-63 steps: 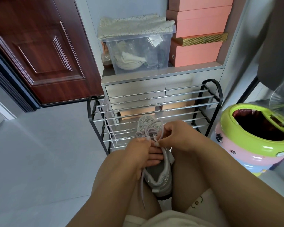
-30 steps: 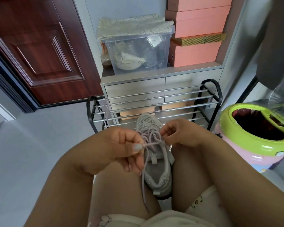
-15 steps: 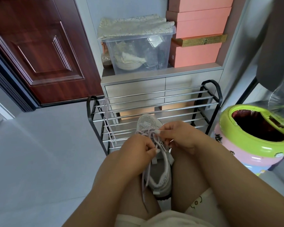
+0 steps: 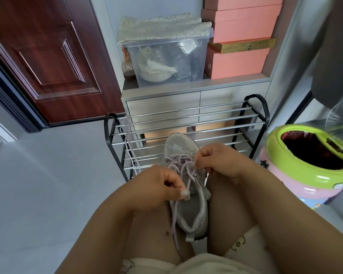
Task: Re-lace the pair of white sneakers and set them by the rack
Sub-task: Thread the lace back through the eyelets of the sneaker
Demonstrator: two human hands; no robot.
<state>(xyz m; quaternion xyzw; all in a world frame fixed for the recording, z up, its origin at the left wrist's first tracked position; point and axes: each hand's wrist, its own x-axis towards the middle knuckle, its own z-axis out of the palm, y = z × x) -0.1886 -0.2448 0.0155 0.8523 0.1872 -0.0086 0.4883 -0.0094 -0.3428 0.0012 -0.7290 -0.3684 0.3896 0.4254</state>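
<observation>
A white-grey sneaker (image 4: 188,210) stands between my knees, toe pointing toward the shoe rack (image 4: 186,123). Its pale lilac lace (image 4: 181,165) is partly threaded and loops loosely over the tongue. My left hand (image 4: 158,186) pinches one strand of the lace near the sneaker's left side, and a long end hangs down past my leg. My right hand (image 4: 216,161) pinches the lace at the upper right eyelets. A second loose lace (image 4: 130,147) hangs over the left end of the rack. The other sneaker is out of sight.
A green and pink bin (image 4: 309,161) stands on the right of the rack. Behind the rack is a grey drawer cabinet (image 4: 162,103) carrying a clear storage box (image 4: 166,58) and pink boxes (image 4: 240,36). A dark red door (image 4: 44,56) is at the left. Grey floor (image 4: 48,184) spreads to my left.
My left hand pulled a lace strand out to the left, came back toward the sneaker, and now holds it lower beside the shoe. My right hand stayed at the upper eyelets.
</observation>
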